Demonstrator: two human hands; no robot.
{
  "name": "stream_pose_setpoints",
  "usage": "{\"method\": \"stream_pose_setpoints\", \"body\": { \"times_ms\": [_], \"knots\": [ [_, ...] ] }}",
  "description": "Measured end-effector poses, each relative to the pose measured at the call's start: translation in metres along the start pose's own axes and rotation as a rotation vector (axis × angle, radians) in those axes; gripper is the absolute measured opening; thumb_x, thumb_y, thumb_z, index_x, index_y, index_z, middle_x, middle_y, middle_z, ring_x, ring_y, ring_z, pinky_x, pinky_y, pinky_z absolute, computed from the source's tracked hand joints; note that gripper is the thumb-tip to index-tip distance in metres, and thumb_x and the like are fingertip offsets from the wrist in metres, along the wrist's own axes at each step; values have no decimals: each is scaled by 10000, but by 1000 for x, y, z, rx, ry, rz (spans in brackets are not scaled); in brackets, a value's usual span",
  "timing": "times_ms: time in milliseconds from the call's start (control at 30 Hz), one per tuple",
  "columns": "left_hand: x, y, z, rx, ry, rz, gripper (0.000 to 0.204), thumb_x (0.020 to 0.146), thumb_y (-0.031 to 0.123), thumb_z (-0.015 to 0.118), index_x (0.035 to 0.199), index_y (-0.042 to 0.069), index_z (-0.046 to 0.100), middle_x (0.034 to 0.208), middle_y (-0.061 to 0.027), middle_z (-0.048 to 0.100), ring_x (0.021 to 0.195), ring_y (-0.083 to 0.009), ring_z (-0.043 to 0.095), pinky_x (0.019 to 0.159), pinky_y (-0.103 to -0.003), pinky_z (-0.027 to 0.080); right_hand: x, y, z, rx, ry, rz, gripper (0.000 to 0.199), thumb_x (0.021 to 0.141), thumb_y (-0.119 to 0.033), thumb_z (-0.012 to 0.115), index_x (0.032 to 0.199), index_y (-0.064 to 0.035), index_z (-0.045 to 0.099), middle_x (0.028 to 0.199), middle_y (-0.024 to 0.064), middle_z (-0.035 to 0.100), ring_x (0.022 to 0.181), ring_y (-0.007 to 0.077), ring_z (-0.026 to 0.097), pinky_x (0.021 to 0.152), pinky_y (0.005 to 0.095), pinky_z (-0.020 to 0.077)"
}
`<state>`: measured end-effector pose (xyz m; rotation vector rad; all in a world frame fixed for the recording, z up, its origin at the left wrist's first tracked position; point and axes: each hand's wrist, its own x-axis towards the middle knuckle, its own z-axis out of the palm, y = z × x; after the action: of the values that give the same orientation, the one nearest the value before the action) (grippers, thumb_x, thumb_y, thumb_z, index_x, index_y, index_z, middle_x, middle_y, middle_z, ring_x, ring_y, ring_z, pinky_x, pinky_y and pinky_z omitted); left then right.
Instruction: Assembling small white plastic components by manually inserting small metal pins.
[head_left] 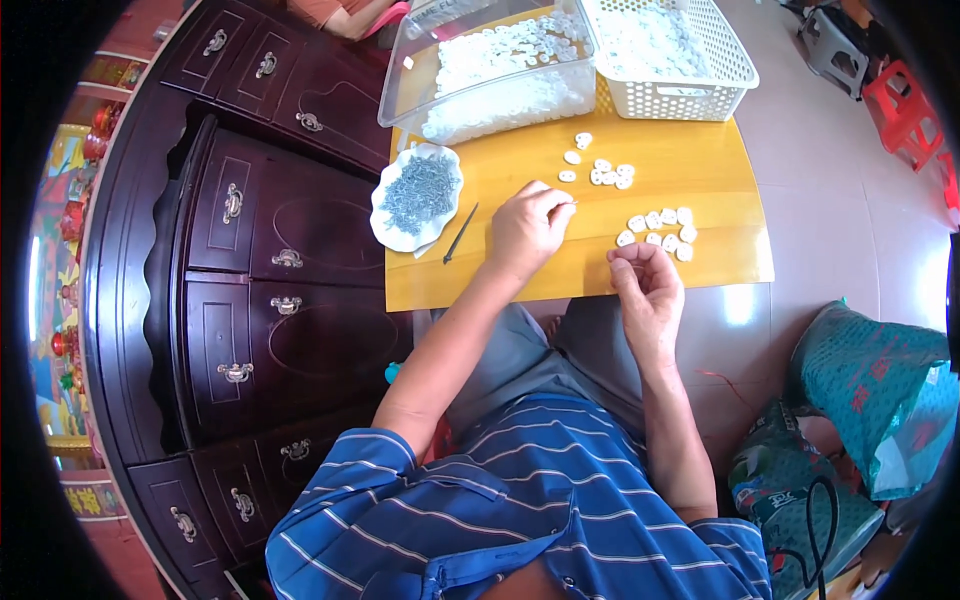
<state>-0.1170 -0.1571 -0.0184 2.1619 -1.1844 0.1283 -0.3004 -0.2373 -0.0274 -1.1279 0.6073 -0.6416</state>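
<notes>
My left hand (530, 228) is above the wooden table, thumb and forefinger pinched together. A tiny tip shows at its fingers, too small to name. My right hand (652, 288) is at the table's front edge, thumb and fingertips closed together; what they hold, if anything, is hidden. Just beyond it lies a loose group of small white plastic pieces (654, 219) with dark spots. A second cluster of such pieces (605, 174) sits farther back. Left of my left hand are a slim dark pointed tool (460, 234) and a white scalloped dish (391, 236) heaped with small grey metal pins (420, 192).
At the table's (510, 285) back stand a clear plastic bin (400, 95) and a white perforated basket (690, 103), both full of white pieces. A dark wooden cabinet (270, 220) flanks the left. Teal bags (880, 390) and red stools (900, 110) are at right. Another person's arm (350, 18) shows behind.
</notes>
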Motion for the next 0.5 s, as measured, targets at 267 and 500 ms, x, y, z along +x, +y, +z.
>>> {"method": "stream_pose_setpoints", "body": {
  "times_ms": [267, 500],
  "knots": [
    [-1, -8, 7, 153, 17, 93, 73, 947, 157, 651, 895, 106, 658, 856, -94, 663, 759, -328, 677, 664, -435, 546, -3, 1, 1, -45, -23, -21, 60, 996, -31, 648, 1055, -21, 650, 942, -6, 666, 804, 48, 574, 744, 199, 471],
    [2, -19, 14, 48, 82, 8, 66, 977, 155, 611, 968, 90, 607, 887, -121, 668, 801, -369, 677, 678, -484, 537, -3, -4, 8, -137, -52, -39, 50, 1000, -25, 640, 1050, -25, 649, 942, -2, 667, 799, 49, 579, 750, 197, 473]
  ]
}}
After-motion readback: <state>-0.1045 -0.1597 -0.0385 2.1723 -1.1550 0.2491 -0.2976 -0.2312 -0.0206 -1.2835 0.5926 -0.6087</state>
